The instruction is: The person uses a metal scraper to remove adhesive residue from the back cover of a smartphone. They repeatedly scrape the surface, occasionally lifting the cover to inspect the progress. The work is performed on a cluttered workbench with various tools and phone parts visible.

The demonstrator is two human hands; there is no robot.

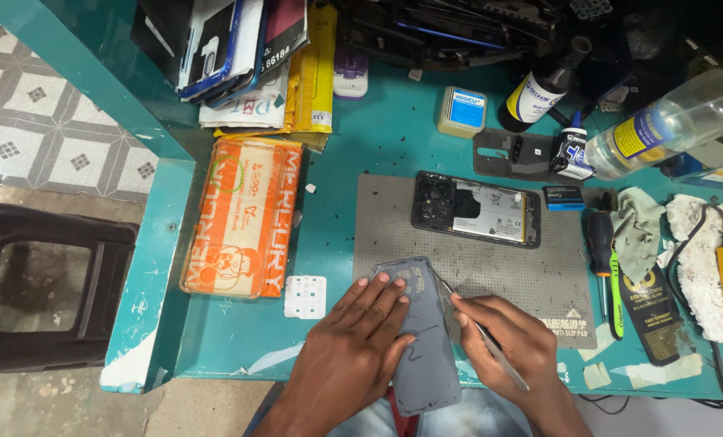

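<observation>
- The grey phone back cover (423,340) lies at the near edge of the tabletop (361,154), partly on the grey work mat (491,267) and hanging over the edge.
- The left hand (353,344) lies flat on the cover's left side, fingers spread, pinning it down.
- The right hand (511,344) sits just right of the cover, fingers closed around thin metal tweezers (479,328) whose tip meets the cover's upper right edge.
- An opened phone (476,209) rests further back on the mat.
</observation>
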